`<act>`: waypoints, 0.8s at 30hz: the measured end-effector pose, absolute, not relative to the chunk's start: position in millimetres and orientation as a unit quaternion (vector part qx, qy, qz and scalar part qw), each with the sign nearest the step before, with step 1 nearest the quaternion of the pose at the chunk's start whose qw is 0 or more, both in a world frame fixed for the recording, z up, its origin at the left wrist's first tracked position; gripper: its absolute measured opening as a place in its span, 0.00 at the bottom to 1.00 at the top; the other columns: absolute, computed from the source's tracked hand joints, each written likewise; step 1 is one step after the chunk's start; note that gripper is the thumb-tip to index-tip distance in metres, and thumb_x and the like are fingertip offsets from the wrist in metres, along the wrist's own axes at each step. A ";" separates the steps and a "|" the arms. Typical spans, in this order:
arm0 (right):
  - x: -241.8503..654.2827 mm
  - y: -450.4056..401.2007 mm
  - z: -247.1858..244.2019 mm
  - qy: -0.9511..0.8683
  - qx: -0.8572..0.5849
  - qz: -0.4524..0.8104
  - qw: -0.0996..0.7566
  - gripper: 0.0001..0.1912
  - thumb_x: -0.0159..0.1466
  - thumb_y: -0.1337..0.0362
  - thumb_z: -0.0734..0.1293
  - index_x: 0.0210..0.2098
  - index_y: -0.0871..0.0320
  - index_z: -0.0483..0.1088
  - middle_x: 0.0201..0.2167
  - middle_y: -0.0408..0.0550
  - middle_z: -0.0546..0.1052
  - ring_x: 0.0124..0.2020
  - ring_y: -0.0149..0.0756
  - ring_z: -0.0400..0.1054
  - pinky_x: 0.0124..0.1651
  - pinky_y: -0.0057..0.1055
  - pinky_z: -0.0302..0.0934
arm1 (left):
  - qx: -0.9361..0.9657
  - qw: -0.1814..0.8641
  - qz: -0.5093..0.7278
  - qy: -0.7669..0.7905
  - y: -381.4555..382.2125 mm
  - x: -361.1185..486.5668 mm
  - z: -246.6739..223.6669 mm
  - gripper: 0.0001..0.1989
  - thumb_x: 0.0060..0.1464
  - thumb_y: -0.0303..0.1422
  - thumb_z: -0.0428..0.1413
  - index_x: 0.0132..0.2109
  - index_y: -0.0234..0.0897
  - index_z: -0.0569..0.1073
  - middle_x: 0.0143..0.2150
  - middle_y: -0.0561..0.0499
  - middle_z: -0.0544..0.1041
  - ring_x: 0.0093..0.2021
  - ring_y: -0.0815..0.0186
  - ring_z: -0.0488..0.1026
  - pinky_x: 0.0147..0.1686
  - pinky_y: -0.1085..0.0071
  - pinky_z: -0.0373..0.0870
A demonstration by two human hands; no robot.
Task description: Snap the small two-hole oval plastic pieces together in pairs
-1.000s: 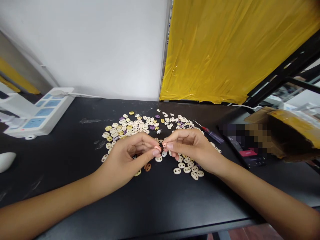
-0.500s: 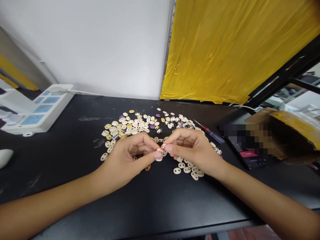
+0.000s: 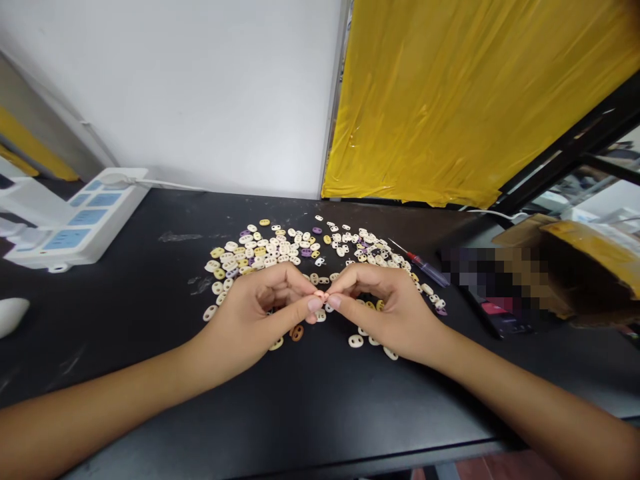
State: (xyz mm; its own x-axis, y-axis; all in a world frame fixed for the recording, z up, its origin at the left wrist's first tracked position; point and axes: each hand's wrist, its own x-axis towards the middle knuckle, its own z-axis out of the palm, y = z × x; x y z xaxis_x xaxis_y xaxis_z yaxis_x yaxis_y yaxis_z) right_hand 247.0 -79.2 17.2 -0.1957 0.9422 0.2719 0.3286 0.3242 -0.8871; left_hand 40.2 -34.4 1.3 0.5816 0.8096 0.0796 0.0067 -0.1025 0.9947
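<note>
Between the fingertips of both hands sits a small pink two-holed oval piece (image 3: pixel 321 295), mostly covered; I cannot tell whether it is one part or two pressed together. My left hand (image 3: pixel 270 303) pinches its left side with thumb and forefinger. From the other side, my right hand (image 3: pixel 380 300) grips it the same way. Under the fingertips lies a cream two-holed piece (image 3: pixel 321 315) on the black table (image 3: pixel 300 413). A brown piece (image 3: pixel 297 333) rests close to my left thumb. Cream, yellow and purple oval pieces (image 3: pixel 273 248) spread behind both hands.
A screwdriver (image 3: pixel 425 267) with a dark handle and red collar lies right of the pieces. Farther right are a phone (image 3: pixel 493 313) and an open cardboard box (image 3: pixel 560 267). A white power strip (image 3: pixel 85 220) stands at the left, a white rounded object (image 3: pixel 13 315) nearer.
My fingertips have come closer together around the pink piece, and my right hand has tilted slightly. More of the brown and yellow pieces shows beside my left thumb.
</note>
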 end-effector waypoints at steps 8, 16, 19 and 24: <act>247.8 -79.8 16.3 -0.733 -0.449 0.269 0.434 0.05 0.65 0.69 0.68 0.32 0.58 0.74 0.27 0.41 0.77 0.28 0.27 0.69 0.32 0.26 0.63 | 0.659 0.604 0.343 0.287 -31.8 44.8 3.7 0.06 0.58 0.33 0.65 0.37 0.36 0.78 0.30 0.52 0.80 0.30 0.69 0.77 0.27 0.79 0.76; 248.2 -78.7 16.0 -0.726 -0.447 0.291 0.433 0.05 0.65 0.69 0.68 0.31 0.59 0.73 0.27 0.41 0.76 0.28 0.26 0.68 0.32 0.25 0.63 | 0.692 0.571 0.327 0.298 -35.3 43.3 4.0 0.08 0.60 0.35 0.64 0.36 0.35 0.77 0.28 0.54 0.77 0.26 0.72 0.73 0.28 0.79 0.74; 248.7 -78.8 14.9 -0.731 -0.449 0.293 0.422 0.06 0.66 0.67 0.68 0.31 0.58 0.73 0.26 0.41 0.76 0.27 0.27 0.67 0.32 0.26 0.62 | 0.706 0.550 0.330 0.302 -35.6 43.0 5.1 0.07 0.60 0.34 0.63 0.36 0.36 0.77 0.27 0.54 0.76 0.26 0.72 0.74 0.28 0.78 0.73; 247.6 -79.8 13.4 -0.733 -0.459 0.284 0.413 0.06 0.65 0.67 0.68 0.30 0.57 0.71 0.26 0.41 0.75 0.27 0.28 0.67 0.31 0.26 0.62 | 0.716 0.529 0.335 0.310 -35.8 44.6 4.5 0.07 0.59 0.34 0.63 0.34 0.35 0.77 0.25 0.55 0.76 0.24 0.71 0.73 0.26 0.78 0.71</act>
